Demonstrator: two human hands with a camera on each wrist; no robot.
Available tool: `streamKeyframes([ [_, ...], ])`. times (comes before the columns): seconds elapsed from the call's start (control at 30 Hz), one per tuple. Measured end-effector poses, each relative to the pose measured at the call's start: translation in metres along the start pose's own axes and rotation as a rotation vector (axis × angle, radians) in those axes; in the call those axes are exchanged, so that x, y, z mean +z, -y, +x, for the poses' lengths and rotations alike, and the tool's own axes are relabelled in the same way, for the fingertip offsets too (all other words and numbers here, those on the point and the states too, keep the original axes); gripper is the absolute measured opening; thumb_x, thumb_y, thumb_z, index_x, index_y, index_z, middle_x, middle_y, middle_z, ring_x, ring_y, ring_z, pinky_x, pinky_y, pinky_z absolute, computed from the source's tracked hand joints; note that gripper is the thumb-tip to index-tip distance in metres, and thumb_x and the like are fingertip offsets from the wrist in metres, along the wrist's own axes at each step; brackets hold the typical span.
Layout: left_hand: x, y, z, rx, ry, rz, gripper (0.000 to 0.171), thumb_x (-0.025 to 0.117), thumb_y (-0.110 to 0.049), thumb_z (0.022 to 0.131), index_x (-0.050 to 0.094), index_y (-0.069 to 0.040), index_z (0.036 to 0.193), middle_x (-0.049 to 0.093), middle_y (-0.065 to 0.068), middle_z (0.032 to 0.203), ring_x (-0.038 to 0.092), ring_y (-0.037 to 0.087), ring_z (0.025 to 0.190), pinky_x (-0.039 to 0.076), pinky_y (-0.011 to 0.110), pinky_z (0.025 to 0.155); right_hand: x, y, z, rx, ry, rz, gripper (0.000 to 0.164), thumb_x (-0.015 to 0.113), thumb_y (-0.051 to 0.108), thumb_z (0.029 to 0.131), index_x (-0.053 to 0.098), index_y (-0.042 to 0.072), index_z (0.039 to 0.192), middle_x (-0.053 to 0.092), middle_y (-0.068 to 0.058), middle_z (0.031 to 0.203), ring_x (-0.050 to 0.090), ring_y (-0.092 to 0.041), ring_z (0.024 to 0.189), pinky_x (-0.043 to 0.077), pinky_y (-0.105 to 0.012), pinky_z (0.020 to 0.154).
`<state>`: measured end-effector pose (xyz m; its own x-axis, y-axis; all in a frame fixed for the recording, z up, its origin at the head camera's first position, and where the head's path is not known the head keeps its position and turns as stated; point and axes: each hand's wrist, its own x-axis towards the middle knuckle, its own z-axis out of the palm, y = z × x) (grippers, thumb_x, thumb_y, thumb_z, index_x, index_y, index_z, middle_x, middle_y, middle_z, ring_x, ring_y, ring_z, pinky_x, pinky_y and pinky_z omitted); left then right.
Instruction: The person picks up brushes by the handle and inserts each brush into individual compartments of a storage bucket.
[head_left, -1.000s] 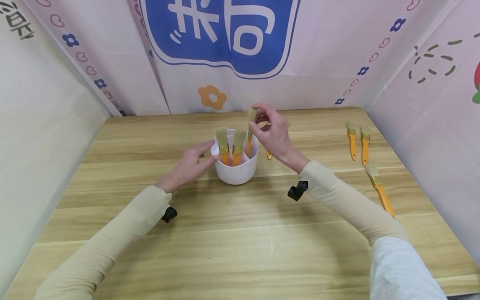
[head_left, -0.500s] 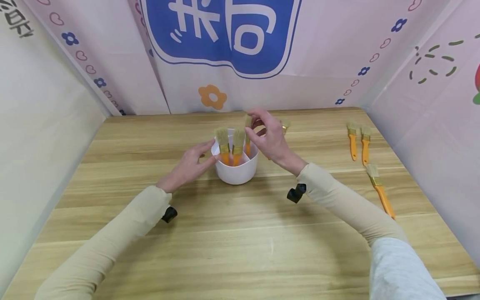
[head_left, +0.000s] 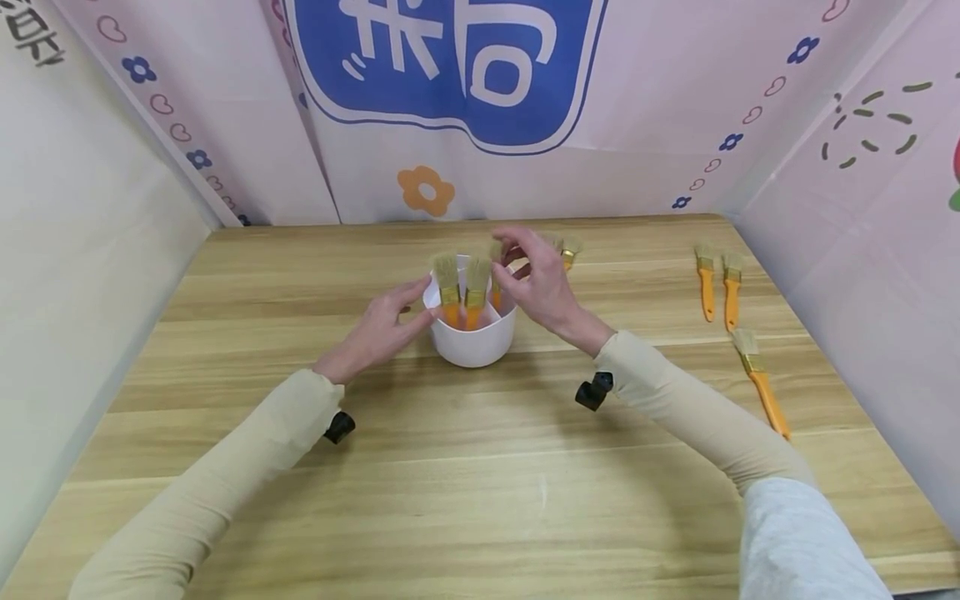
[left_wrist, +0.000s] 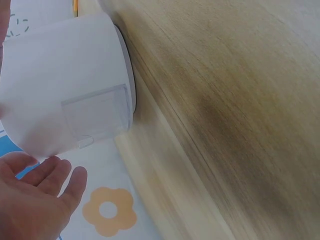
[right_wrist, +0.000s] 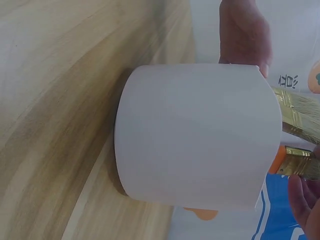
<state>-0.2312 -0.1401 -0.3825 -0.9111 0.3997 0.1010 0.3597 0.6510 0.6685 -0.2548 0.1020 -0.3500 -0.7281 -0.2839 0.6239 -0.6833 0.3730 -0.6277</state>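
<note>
- Left hand (head_left: 381, 325): fingers spread wide, touching white divided holder (head_left: 472, 347).
- Right hand (head_left: 542, 283): pinching flat paintbrush (right_wrist: 296, 162), handle inside holder.
- Wooden tabletop (head_left: 450, 492) underneath.

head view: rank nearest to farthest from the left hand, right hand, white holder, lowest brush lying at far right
1. White holder: at the left hand's fingertips
2. Right hand: at the holder's right side
3. Lowest brush: on the table, far right
</note>
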Motion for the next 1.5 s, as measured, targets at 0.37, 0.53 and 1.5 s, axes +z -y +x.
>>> streamKeyframes([
  [0.37, -0.0003, 0.0010, -0.0004, 0.003, 0.004, 0.005, 0.066, 0.047, -0.045, 0.095, 0.028, -0.010, 0.147, 0.030, 0.013, 0.152, 0.035, 0.031, 0.138, 0.042, 0.048, 0.106, 0.0022, -0.0014, -0.0029, 0.009, 0.029, 0.003, 0.038, 0.062, -0.003, 0.082, 0.055, -0.001, 0.119, 0.059, -0.018, 0.095, 0.064, -0.027, 0.082, 0.057, -0.036, 0.061],
  [0.53, -0.0001, 0.0009, -0.0005, 0.006, 0.003, -0.002, 0.065, 0.047, -0.044, 0.095, 0.028, -0.010, 0.147, 0.029, 0.012, 0.152, 0.035, 0.031, 0.138, 0.042, 0.047, 0.105, 0.0034, -0.0027, -0.0029, 0.009, 0.041, -0.003, 0.038, 0.061, -0.003, 0.082, 0.055, -0.002, 0.119, 0.059, -0.018, 0.096, 0.064, -0.027, 0.082, 0.057, -0.036, 0.061],
  [1.5, 0.0027, -0.0001, -0.0002, 0.012, -0.025, 0.003, 0.063, 0.048, -0.040, 0.094, 0.031, -0.007, 0.146, 0.033, 0.014, 0.151, 0.037, 0.031, 0.136, 0.045, 0.047, 0.103, 0.0033, -0.0028, -0.0057, -0.032, 0.060, -0.027, 0.046, 0.067, 0.001, 0.080, 0.050, -0.004, 0.122, 0.061, -0.018, 0.095, 0.064, -0.025, 0.077, 0.056, -0.031, 0.060],
])
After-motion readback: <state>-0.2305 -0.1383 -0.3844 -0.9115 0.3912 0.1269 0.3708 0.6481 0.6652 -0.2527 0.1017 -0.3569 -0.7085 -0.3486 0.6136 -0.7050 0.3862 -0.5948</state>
